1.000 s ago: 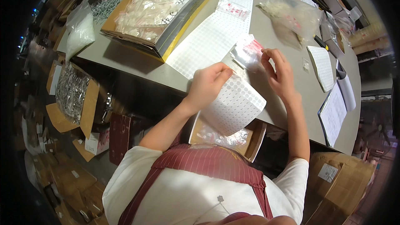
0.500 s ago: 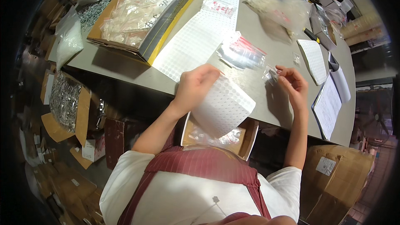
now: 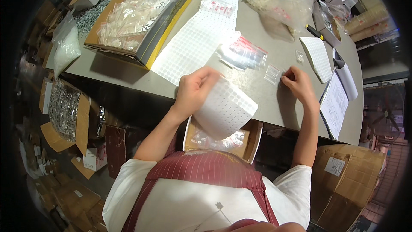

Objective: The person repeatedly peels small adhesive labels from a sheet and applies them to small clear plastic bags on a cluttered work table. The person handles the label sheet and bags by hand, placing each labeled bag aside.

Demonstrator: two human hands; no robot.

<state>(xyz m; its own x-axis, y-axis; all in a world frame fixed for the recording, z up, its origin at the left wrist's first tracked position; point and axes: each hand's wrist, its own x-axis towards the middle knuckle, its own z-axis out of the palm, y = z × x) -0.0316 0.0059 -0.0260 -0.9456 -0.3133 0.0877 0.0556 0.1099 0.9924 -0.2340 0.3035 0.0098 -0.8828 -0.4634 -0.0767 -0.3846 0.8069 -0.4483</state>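
My left hand [image 3: 193, 90] is closed on the top edge of a white sheet of round stickers [image 3: 225, 109], which hangs curved over the table's front edge. My right hand [image 3: 301, 85] is over the table with its fingertips pinched at the right edge of a small clear zip bag [image 3: 271, 74]. What is inside that bag is too small to make out. Beyond the hands lies a stack of clear zip bags with red strips [image 3: 243, 52]. More sticker sheets [image 3: 189, 53] stretch away behind my left hand.
A long carton of filled small bags [image 3: 133, 17] stands at the back left. Below the table edge is an open box with small bags [image 3: 253, 146]. A clipboard with papers [image 3: 334, 105] and another sticker sheet [image 3: 317, 58] lie on the right. A big plastic bag [image 3: 281, 8] sits behind.
My right fingers have drawn together, and the small bag has come down flatter near the tabletop. My left hand still holds the sticker sheet. The whole view has shifted slightly.
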